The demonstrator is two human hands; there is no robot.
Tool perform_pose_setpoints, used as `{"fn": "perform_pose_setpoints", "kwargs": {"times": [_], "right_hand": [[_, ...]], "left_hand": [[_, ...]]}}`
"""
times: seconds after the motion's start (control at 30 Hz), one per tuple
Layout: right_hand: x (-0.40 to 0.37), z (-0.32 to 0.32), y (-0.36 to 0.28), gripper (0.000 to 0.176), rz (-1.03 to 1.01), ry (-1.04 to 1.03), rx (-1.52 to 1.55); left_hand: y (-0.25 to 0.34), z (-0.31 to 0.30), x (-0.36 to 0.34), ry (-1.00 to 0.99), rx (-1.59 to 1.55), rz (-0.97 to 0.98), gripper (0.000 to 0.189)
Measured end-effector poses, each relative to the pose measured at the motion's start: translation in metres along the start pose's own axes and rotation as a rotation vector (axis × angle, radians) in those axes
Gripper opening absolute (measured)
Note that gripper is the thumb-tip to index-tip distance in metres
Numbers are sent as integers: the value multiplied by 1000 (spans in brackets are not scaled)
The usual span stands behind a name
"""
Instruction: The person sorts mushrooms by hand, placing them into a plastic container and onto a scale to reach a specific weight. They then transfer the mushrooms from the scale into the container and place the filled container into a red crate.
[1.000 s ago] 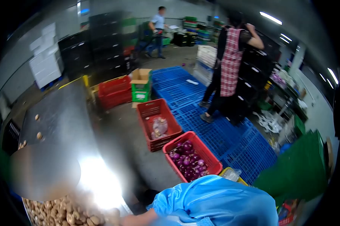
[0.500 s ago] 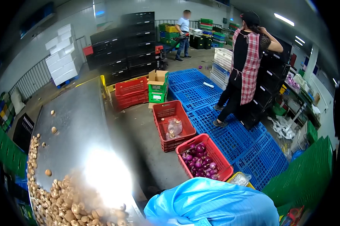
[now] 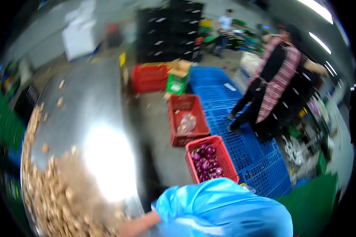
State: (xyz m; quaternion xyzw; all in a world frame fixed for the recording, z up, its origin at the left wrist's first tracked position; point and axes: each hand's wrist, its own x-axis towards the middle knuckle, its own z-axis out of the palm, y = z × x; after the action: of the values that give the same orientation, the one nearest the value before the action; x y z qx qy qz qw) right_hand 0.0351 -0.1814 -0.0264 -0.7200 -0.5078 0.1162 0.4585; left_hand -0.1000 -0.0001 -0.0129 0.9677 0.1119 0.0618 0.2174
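Note:
A metal table (image 3: 67, 130) fills the left side, with a heap of brown mushrooms (image 3: 55, 197) along its near and left edges. A blue sleeve (image 3: 225, 205) reaches in from the bottom. From it a bare forearm ends in a hand (image 3: 132, 228) at the bottom edge, beside the near mushrooms; its fingers are blurred and cut off, and I cannot tell which hand it is. No other hand of mine can be made out. Right of the table stands a red crate of purple onions (image 3: 205, 162).
Behind the onions is a red crate (image 3: 178, 138) with a plastic bag. Blue pallets (image 3: 213, 98) lie beyond, where a person in a checked apron (image 3: 278, 79) stands. Black crates (image 3: 166, 31) are stacked behind. Another person (image 3: 225, 29) stands far back.
The view has tilted and blurred. A bare forearm now shows below the blue sleeve, near the mushrooms. The person in the apron has an arm stretched out to the right.

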Motion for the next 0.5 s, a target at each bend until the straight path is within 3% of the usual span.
{"fn": "perform_pose_setpoints", "kwargs": {"times": [0.07,0.1,0.13,0.17,0.2,0.27,0.33,0.37,0.43,0.5], "right_hand": [[-7,15,-30,21,-130,-14,-9],[-17,10,-41,21,-168,9,-20],[-25,6,-50,21,-196,29,-10],[-33,-11,-57,32,-193,160,204],[-48,-10,-46,47,-90,122,60],[-62,-27,-40,55,184,205,142],[-58,-63,-59,43,444,316,166],[-61,-60,-50,42,543,358,339],[-56,-52,-41,43,472,464,423],[-40,-52,-47,46,342,453,322]], "left_hand": [[-1,1,-12,61,50,-83,42],[36,-28,-13,4,-422,-235,51],[24,-17,-20,146,-384,-143,49],[26,-25,-31,85,-349,-270,48],[25,-21,-33,118,-301,-244,49],[24,-19,-43,184,-222,-179,51],[32,-21,-50,196,-217,-189,53],[37,-23,-48,181,-272,-254,54],[47,-20,-42,123,-322,-336,55],[58,-19,-32,119,-333,-326,56]]}}
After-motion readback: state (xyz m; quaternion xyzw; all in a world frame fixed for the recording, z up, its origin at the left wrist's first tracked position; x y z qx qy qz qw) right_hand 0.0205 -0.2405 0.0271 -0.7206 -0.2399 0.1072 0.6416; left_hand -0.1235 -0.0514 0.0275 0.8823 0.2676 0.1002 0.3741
